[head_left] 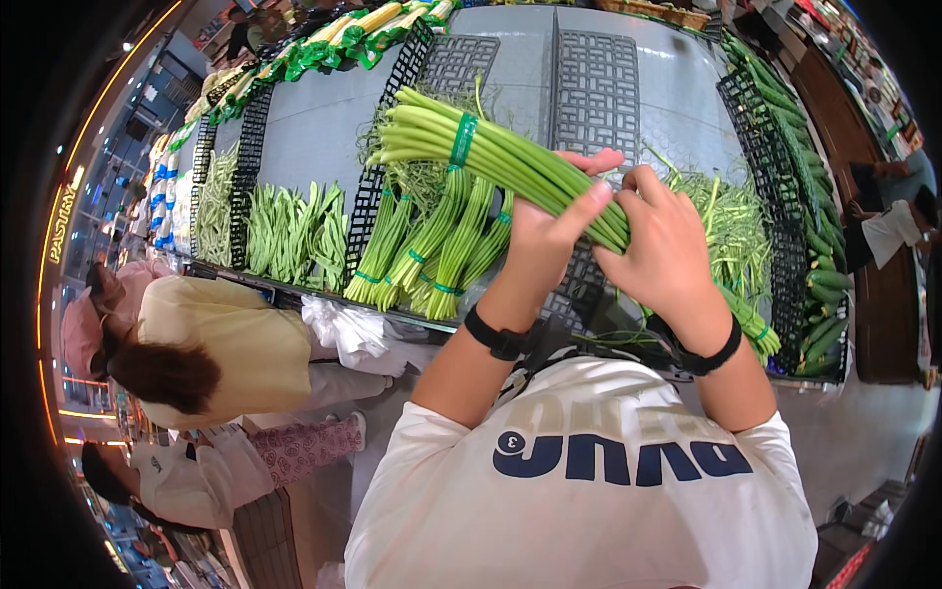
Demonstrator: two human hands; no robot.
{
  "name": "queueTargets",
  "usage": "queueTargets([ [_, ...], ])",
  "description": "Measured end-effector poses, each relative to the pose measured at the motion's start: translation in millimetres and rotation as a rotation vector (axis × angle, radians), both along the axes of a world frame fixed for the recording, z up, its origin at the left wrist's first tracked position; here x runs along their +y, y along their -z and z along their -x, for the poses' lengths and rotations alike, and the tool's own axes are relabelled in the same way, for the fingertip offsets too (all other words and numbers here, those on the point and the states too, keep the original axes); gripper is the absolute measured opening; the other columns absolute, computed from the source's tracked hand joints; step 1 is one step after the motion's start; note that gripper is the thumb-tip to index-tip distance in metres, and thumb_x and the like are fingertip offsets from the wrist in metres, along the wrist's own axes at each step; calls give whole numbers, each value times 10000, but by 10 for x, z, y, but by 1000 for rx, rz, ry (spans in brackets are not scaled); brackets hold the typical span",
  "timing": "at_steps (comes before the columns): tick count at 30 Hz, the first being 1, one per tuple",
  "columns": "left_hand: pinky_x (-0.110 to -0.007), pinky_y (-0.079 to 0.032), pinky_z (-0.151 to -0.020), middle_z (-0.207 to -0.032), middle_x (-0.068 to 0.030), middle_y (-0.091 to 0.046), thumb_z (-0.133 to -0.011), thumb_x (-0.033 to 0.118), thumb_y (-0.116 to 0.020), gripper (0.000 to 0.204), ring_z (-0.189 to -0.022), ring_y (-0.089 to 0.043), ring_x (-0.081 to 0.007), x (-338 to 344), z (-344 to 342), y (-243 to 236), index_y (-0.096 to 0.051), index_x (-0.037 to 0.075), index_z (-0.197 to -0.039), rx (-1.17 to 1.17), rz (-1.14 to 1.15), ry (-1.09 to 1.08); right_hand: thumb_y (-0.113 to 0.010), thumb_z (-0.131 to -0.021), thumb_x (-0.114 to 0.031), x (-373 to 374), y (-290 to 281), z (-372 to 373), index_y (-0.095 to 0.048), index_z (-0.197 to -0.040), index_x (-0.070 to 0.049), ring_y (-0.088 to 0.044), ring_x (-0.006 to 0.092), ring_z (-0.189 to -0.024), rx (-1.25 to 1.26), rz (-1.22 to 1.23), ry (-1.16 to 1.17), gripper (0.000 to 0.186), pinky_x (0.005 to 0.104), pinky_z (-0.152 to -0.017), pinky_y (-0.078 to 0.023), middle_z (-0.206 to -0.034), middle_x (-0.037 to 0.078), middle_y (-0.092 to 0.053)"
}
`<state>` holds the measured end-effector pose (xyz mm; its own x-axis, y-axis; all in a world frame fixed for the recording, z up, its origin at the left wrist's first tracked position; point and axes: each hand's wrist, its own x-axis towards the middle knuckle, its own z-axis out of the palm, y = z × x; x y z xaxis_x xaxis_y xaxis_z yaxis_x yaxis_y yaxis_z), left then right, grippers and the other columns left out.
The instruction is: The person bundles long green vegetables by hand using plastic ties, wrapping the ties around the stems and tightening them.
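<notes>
A thick bunch of long green stalks (505,157), tied with a green band, slants above the display, its cut ends pointing up-left. My left hand (553,221) is closed round its middle, thumb over the top and fingers behind it. My right hand (655,240) grips the right end with curled fingers, partly hiding that end. Beneath the held bunch lie several similar banded bunches (427,245) and looser stalks (721,231) to the right, with one more tied bunch at the lower right.
Flat beans (294,231), thinner beans (214,211), wrapped corn (343,34) and cucumbers (819,294) fill sections split by black mesh dividers (765,167). A white bag (343,324) hangs at the near edge. People (216,344) stand at left; others (888,226) are at far right.
</notes>
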<state>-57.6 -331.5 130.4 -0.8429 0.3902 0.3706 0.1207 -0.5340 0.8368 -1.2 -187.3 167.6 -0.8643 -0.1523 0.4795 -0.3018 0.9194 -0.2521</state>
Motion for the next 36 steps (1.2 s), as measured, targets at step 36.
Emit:
queueTargets([
  [36,-458,-330,-1223,-1577,-171,-441,-991,283,-681,725,-1441,-439,-286,-103,-65,286,-282,74,-1560,19,-127,218,-788,-633,-244,-253,248,-94,-735,-922,-92,-647,306,-826,43,302,-12,331,419,-729,-486,-1033,90,-629],
])
